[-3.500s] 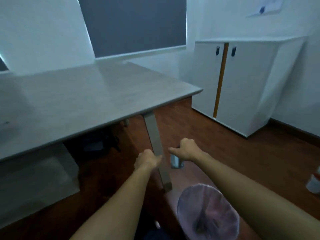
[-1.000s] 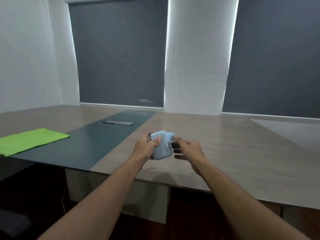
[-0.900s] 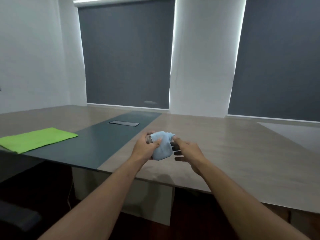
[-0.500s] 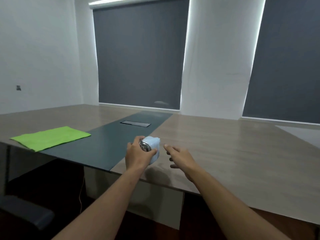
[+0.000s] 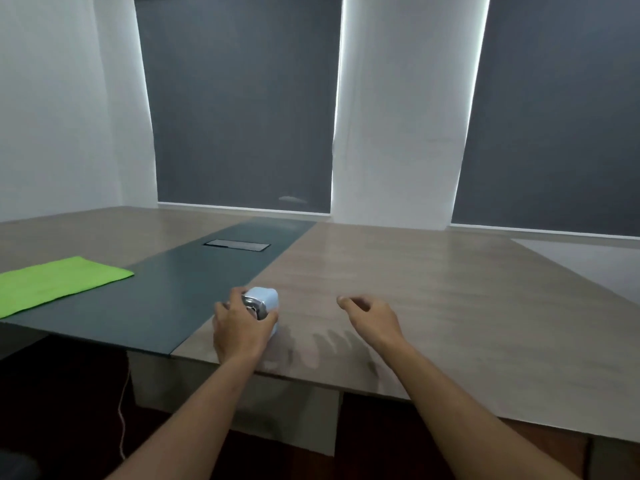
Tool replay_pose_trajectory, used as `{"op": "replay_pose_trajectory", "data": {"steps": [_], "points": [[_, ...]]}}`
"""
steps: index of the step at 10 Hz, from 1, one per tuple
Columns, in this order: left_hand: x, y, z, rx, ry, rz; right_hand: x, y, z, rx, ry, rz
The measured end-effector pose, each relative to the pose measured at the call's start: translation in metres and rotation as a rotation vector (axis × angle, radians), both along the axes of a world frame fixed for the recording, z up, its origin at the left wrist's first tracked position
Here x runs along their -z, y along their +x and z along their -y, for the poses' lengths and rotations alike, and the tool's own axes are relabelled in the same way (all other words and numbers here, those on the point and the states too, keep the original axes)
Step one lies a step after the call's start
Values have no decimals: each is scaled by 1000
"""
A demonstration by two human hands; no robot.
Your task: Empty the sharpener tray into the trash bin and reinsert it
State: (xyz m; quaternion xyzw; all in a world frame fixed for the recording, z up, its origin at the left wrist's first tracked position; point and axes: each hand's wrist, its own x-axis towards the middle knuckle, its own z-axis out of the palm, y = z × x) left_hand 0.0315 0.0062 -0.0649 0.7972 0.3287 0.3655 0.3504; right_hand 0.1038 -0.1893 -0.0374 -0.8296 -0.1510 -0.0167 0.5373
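A light blue pencil sharpener (image 5: 266, 300) with a silver metal front rests on the wooden table (image 5: 433, 289), near its front edge beside the dark centre strip. My left hand (image 5: 242, 329) wraps around it from the near side. My right hand (image 5: 372, 318) hovers over the table to the right of the sharpener, apart from it, fingers loosely curled and holding nothing. The tray cannot be made out separately from the sharpener body. No trash bin is in view.
A green cloth (image 5: 52, 284) lies on the table at the left. A dark strip (image 5: 173, 292) with a cable hatch (image 5: 237, 244) runs down the table's middle. Grey blinds (image 5: 242, 105) cover the windows behind.
The sharpener has come down from between both hands onto the table. My right hand has let go and moved off to the right; earlier I stood over the trash bin.
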Motion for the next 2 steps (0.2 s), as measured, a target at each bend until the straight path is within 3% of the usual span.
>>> {"op": "replay_pose_trajectory", "data": {"steps": [1,2], "points": [[-3,2,7,-88,80,-70,4,9,26,17,-104,53],[-12,5,26,-114,348,-37,4,14,55,76,-215,119]]}}
